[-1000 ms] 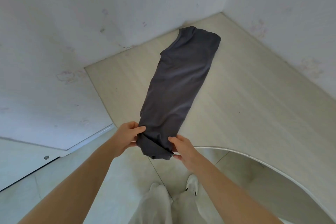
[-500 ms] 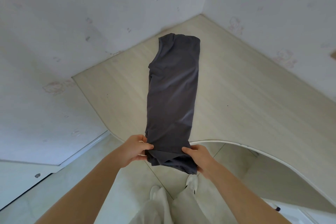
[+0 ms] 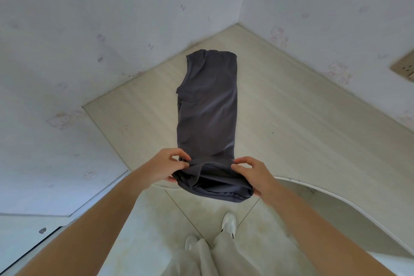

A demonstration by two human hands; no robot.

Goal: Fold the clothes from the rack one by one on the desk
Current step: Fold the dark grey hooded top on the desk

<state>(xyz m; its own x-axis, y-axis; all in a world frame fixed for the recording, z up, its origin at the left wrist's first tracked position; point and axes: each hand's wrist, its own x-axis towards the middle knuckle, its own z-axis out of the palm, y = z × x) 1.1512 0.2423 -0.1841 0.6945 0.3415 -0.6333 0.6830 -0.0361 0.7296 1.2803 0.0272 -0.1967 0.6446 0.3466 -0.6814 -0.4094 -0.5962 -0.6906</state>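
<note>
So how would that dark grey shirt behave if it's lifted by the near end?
Probably floppy: the dark grey shirt sags and bunches between the left hand and right hand. Likely light, since fingertip pinches hold its hem. It looks smooth, so it may slide on the desk.

- Your arms are bare the whole way up, both forearms [image 3: 107,213] with no sleeves, watch or bands anywhere you can see.
- Left hand [image 3: 167,167] and right hand [image 3: 253,175] are bare too, no gloves, no rings that show.
- You're in loose, light off-white trousers [image 3: 201,257], wide in the leg, with soft folds in the fabric.
- White shoes [image 3: 229,224] poke out under the hems, the right one has a small dark mark near the toe.
</note>
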